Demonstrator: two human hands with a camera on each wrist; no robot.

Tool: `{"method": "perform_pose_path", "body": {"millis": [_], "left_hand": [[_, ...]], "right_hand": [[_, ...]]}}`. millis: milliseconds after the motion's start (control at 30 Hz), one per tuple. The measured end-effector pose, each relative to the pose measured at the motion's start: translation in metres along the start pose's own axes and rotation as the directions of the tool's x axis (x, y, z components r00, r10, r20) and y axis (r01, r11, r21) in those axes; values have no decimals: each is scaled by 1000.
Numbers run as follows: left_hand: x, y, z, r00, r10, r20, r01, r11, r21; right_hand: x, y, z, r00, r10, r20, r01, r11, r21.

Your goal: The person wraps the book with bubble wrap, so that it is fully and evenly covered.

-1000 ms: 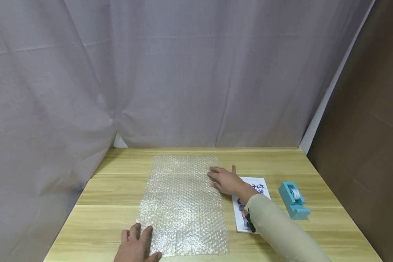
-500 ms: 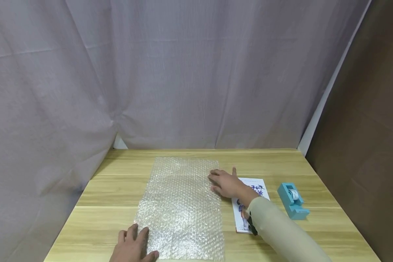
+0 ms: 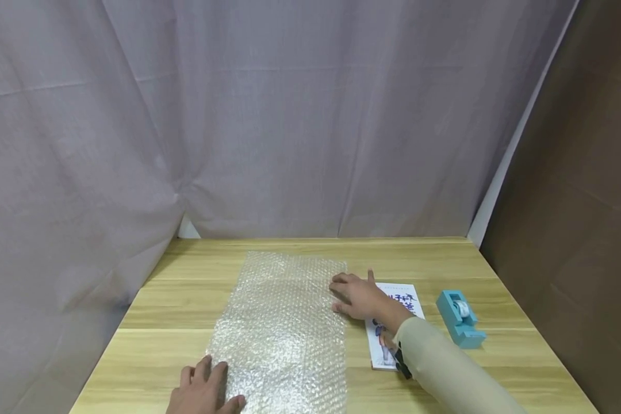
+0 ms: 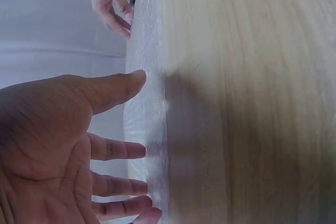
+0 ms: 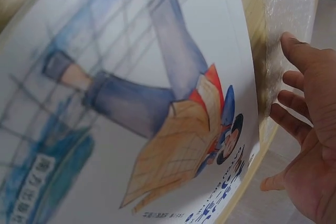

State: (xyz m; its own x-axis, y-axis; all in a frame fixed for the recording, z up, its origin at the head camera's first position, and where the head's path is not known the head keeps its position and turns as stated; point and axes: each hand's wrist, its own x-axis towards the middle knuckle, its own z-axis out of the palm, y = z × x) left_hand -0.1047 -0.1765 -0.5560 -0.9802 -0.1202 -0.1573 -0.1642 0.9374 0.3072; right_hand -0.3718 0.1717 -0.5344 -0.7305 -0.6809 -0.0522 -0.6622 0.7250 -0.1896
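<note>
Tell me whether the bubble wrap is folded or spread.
Spread: the bubble wrap lies flat across the table, the left hand at its left edge and the right hand at its right. Layer count: cannot tell.

On my feed the left hand, fingers apart, overlaps the bubble wrap on the wooden desk; I can't quite tell whether it touches. The right hand shows beyond.

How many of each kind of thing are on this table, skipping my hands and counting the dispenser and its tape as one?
Bubble wrap sheet: 1
Book: 1
Tape dispenser: 1
Total: 3
</note>
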Motion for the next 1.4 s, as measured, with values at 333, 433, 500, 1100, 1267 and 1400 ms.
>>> {"method": "perform_pose_path", "body": {"millis": [333, 433, 500, 1100, 1267, 1400], "left_hand": [[6, 4, 3, 996, -74, 42, 74, 997, 2], [6, 5, 4, 995, -87, 40, 87, 996, 9], [7, 5, 5, 995, -95, 34, 95, 995, 12], [10, 17, 3, 980, -194, 43, 195, 981, -19], [8, 22, 4, 978, -209, 0, 209, 978, -7], [8, 25, 6, 974, -225, -32, 225, 974, 3]], "right_hand": [[3, 8, -2, 999, -50, -16, 51, 998, 32], [4, 12, -2, 999, -47, -7, 48, 998, 32], [5, 15, -2, 999, -46, -1, 46, 999, 27], [14, 35, -1, 990, -141, 6, 141, 990, 26], [16, 41, -1, 986, -169, 0, 169, 985, 24], [17, 44, -1, 981, -193, -7, 193, 981, 27]]}}
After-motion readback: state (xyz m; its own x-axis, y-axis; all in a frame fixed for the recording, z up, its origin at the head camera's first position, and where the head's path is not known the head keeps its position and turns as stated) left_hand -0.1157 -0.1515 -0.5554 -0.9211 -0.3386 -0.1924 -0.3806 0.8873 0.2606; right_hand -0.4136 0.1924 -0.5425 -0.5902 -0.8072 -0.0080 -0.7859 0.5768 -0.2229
